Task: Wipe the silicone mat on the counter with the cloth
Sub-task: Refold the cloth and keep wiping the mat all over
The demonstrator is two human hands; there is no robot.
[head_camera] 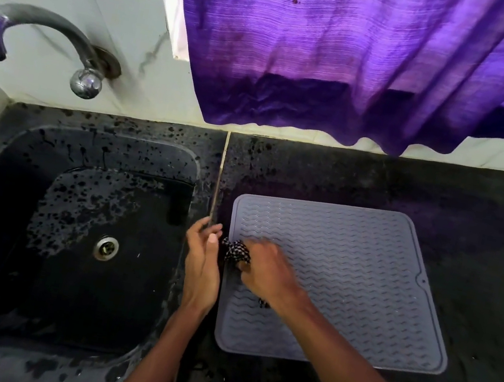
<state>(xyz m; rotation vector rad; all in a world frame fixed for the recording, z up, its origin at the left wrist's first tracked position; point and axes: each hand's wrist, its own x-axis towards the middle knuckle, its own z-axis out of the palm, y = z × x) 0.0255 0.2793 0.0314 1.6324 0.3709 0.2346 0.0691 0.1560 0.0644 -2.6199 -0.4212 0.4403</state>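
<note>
- Head view, the task's thing: a grey silicone mat point(345, 284) with a wavy ribbed surface lies flat on the dark counter point(444, 198), just beside the sink point(32, 152) and below a hanging purple curtain point(368, 59).
- Head view, right hand point(266, 272): its fingers are curled round a bunched black-and-white checked cloth point(237, 250) and press it onto the mat near the left edge. The hand is slightly blurred.
- Head view, left hand point(201, 269): it is held edge-on over the strip of counter between sink and mat, fingers nearly straight and holding nothing. Whether it touches the mat's edge cannot be told.
- Step in hand, as a judgement: wiping has begun at the left margin, and most of the ribbed surface lies to the right of the cloth.
- Next move, as a judgement: the cloth should sweep rightward under firm pressure, with the left hand steadying the mat's edge against sliding.
</note>
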